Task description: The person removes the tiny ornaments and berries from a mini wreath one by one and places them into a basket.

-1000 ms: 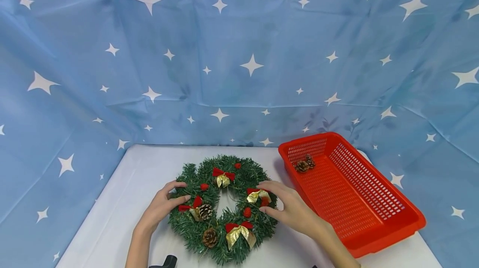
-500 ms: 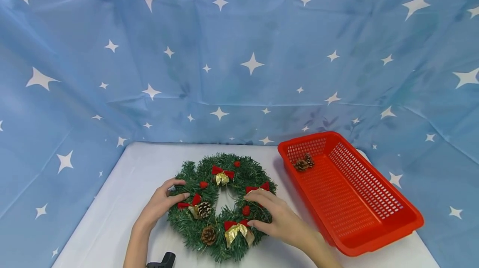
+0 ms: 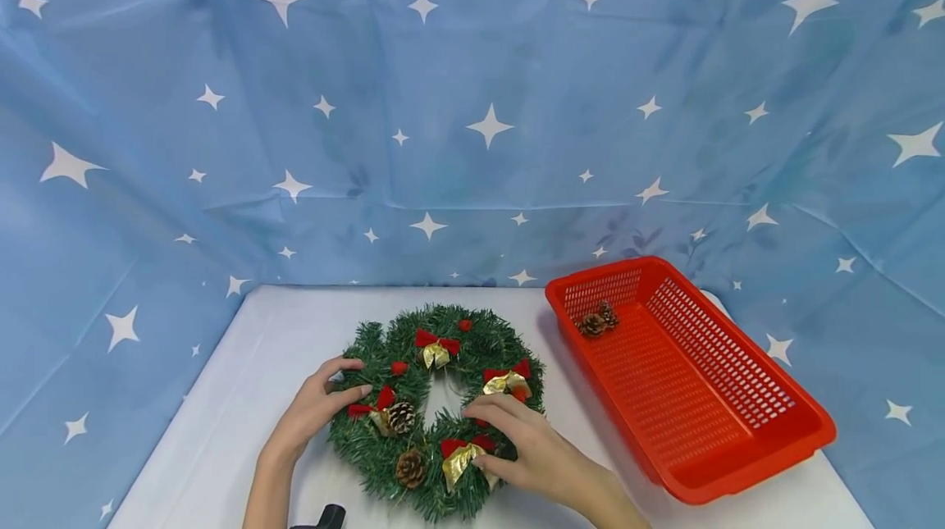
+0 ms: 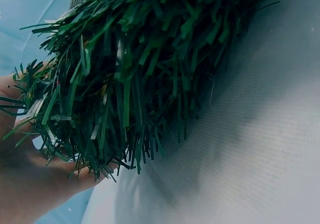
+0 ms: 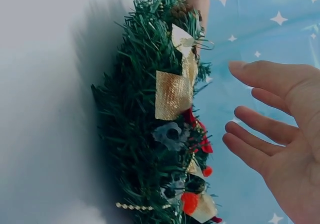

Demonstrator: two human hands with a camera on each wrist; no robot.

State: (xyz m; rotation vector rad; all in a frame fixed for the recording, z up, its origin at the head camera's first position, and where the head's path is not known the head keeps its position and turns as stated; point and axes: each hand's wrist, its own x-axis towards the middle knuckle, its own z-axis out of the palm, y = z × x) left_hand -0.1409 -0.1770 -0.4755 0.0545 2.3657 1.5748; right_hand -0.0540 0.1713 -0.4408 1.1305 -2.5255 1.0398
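Note:
A green Christmas wreath (image 3: 435, 324) lies flat on the white table, trimmed with red-and-gold bows, red berries and pine cones. Its left side is gripped by my left hand (image 3: 313, 402), fingers and thumb on the greenery; bristles cover part of this hand (image 4: 30, 169) in the left wrist view. My right hand (image 3: 535, 447) hovers over the front right part, near the front bow (image 3: 459, 463). In the right wrist view a gap shows between the loosely bent fingers of this hand (image 5: 280, 129) and the wreath. A pine cone (image 3: 410, 469) sits left of that bow.
To the right stands a red plastic basket (image 3: 738, 348) with small pine cones (image 3: 593, 325) at its far left corner. A black object (image 3: 331, 517) shows at the front edge. A blue star-patterned cloth (image 3: 443, 102) hangs behind the table (image 3: 295, 324).
My right hand has moved left and toward the front, from the right-hand bow to the front bow, uncovering the right-hand one. My left hand has stayed on the wreath's left side.

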